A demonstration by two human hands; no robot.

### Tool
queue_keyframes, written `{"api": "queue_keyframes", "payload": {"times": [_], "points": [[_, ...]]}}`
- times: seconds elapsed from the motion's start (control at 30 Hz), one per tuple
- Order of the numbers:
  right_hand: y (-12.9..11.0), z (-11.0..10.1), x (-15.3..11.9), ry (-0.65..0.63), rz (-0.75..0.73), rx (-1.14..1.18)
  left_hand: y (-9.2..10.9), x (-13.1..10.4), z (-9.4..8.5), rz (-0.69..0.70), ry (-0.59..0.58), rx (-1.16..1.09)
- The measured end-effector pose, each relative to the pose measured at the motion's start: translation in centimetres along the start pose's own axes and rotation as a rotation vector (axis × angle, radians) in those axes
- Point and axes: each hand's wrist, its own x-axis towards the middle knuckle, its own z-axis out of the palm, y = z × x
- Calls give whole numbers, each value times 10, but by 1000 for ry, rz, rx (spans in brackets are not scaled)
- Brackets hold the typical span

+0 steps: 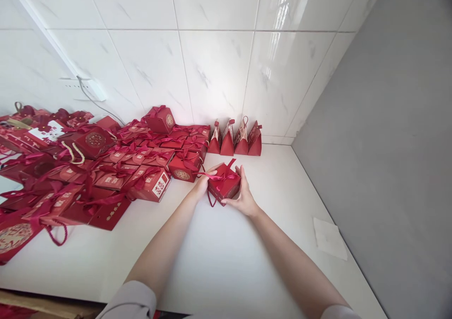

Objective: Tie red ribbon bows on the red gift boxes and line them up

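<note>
Between my two hands is a red gift box (226,187) with a ribbon bow on its top and a dark red cord handle hanging at its left. My left hand (204,181) grips the box along its left side, fingers partly behind it. From the right, my right hand (246,197) holds it, thumb at the front lower corner and fingers along the far right side. The box is over the white table (208,257); whether it touches the surface I cannot tell. Just behind and left stands another red box (184,167) with a round gold emblem.
Rows of red ribboned boxes (116,175) fill the table's left side. Several triangular red boxes (241,142) stand against the tiled wall (215,74). A white paper (330,238) lies at right, near the grey panel (384,135). A power strip (83,89) with a cable is at back left.
</note>
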Motion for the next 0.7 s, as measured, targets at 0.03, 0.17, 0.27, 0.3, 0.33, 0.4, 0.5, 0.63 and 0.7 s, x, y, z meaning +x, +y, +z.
{"api": "queue_keyframes", "payload": {"times": [0.03, 0.17, 0.27, 0.3, 0.33, 0.4, 0.5, 0.63, 0.7], "points": [[2, 0, -1, -4, -40, -26, -1, -1, 0, 7, 7, 8], [2, -2, -2, -5, -104, -53, -3, -4, -2, 58, 75, 46], [1, -6, 0, -74, -55, -22, -3, -7, -5, 73, 98, 92], [1, -7, 1, -100, -39, -8, -3, -8, -7, 77, 107, 115], [1, -8, 1, -125, -27, 9, -2, -10, -8, 81, 115, 142], [1, -10, 3, -165, -10, 51, -1, -15, -11, 93, 129, 196], [-1, -11, 3, -196, 22, 108, 0, -24, -16, 106, 128, 286], [-4, -12, 0, -244, 33, 158, 3, -39, -17, 84, 150, 341], [-1, -11, 0, -218, 21, 211, 13, -47, -12, 131, 268, 316]]}}
